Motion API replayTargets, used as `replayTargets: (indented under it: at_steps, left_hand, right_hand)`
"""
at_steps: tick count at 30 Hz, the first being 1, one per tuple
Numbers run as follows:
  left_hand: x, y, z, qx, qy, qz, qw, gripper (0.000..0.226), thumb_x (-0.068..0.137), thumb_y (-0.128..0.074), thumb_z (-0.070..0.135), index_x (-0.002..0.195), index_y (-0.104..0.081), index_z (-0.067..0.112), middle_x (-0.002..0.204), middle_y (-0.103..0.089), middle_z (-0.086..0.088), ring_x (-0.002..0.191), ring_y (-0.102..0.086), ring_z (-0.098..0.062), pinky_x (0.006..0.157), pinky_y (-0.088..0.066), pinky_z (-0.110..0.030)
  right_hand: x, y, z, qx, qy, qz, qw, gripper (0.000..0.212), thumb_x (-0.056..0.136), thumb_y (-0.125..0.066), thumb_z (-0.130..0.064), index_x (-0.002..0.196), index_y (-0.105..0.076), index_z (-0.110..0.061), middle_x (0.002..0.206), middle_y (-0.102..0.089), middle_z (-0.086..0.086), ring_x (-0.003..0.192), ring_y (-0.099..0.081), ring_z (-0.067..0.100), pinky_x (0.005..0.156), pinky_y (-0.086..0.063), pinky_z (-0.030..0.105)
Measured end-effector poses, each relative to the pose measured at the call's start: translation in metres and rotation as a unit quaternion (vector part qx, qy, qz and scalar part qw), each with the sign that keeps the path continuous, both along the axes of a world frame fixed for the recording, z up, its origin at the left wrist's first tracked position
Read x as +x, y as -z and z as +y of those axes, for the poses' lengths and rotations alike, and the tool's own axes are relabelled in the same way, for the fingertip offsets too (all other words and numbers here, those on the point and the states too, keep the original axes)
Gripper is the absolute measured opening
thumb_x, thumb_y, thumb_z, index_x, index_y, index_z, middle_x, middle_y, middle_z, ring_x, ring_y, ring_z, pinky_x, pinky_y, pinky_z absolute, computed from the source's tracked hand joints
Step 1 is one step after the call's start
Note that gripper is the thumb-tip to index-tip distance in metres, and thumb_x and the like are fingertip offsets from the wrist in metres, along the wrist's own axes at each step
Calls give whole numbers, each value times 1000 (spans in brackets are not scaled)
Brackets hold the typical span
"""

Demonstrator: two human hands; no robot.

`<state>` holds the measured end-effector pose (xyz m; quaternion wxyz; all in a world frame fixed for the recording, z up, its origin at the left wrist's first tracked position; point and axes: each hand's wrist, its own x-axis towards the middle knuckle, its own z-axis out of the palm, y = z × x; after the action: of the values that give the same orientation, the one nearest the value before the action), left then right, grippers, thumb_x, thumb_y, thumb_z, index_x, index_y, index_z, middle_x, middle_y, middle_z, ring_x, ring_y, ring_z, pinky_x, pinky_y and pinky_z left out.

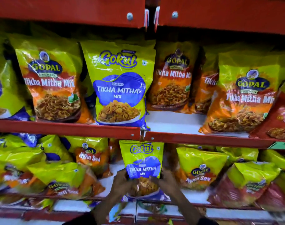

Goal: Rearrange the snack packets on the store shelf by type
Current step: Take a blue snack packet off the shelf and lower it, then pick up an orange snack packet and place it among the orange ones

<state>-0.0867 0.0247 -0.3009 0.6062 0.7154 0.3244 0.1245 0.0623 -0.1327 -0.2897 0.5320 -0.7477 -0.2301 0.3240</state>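
I hold a small Gokul Tikha Mitha Mix packet (142, 161) upright in front of the lower shelf, its top touching the red shelf lip. My left hand (122, 180) grips its lower left corner and my right hand (164, 180) grips its lower right. A larger Gokul Tikha Mitha Mix packet (119, 85) stands on the upper shelf (65, 129) directly above. Gopal Tikha Mitha Mix packets (52, 85) stand on both sides of the large Gokul one, another Gopal packet (171, 78) at its right and one more Gopal packet (245, 98) further right.
Gopal Nylon Sev packets (198, 171) and other yellow and red packets (245, 184) crowd the lower shelf left and right of my hands. A bare white strip of shelf (172, 122) shows right of the big Gokul packet. A red shelf (70, 12) hangs overhead.
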Motion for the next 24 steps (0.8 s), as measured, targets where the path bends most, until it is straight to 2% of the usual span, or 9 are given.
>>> replayTargets:
  at_steps: [3,5,6,8,11,15,17,20,24]
  left_hand:
    - [27,47,28,-35,-11,40,999,69,33,-80,48,92,-75,13,80,-79,-1,87,-69,-24,83,-59,-49]
    - [32,26,27,-34,-22,70,997,86,37,-72,52,106,-71,1,92,-76,-13,87,-68,-25,87,-58,-51]
    - [30,6,21,-16,-4,83,996,87,41,-70,53,111,-69,2,97,-75,-11,89,-67,-21,86,-57,-42]
    - [21,-35,7,47,41,140,988,71,62,-75,47,121,-64,10,111,-73,-8,97,-66,-20,76,-47,-26]
    - [3,-70,5,210,96,155,960,61,84,-68,41,138,-47,22,128,-68,-3,112,-65,-25,78,-46,-25]
    - [-31,-123,13,436,74,96,892,63,89,-55,45,147,-39,26,151,-47,9,133,-52,-16,109,-43,-29]
    - [-46,-157,19,543,44,42,838,57,90,-53,44,144,-46,25,151,-46,11,135,-50,-14,113,-37,-28]
    - [-61,-212,32,644,-20,-48,763,53,88,-62,36,137,-56,17,150,-50,-2,140,-46,-18,113,-37,-44]
    - [-81,-274,58,712,-114,-43,692,65,86,-65,37,142,-49,10,156,-40,-12,148,-32,-30,116,-30,-60]
  right_hand:
    - [27,44,24,-48,-6,0,999,39,58,-85,-38,92,-76,-24,94,-80,-3,88,-68,11,86,-58,44]
    - [33,42,27,-116,-20,9,993,32,73,-78,-29,103,-73,-21,106,-76,7,96,-69,20,90,-56,40]
    - [33,36,27,-135,-20,16,991,25,80,-74,-21,105,-71,-17,108,-74,10,94,-68,22,85,-55,35]
    - [22,4,26,-144,-5,-22,989,17,85,-70,-16,102,-71,-13,107,-74,13,87,-68,23,79,-54,35]
    - [1,-37,15,-170,-21,-178,969,37,85,-69,-25,121,-66,-17,106,-76,4,87,-73,24,78,-56,33]
    - [-35,-124,4,-110,29,-411,905,35,85,-62,-22,120,-67,-27,112,-75,-4,97,-71,18,83,-58,30]
    - [-47,-167,13,-26,36,-516,855,32,85,-64,-17,115,-69,-24,110,-74,-6,99,-67,15,87,-55,29]
    - [-55,-223,43,88,28,-616,782,39,86,-64,-14,125,-65,-13,128,-69,2,118,-62,20,104,-48,34]
    - [-69,-279,99,134,-5,-680,721,56,89,-59,-19,143,-48,-8,155,-43,9,148,-33,26,120,-31,44]
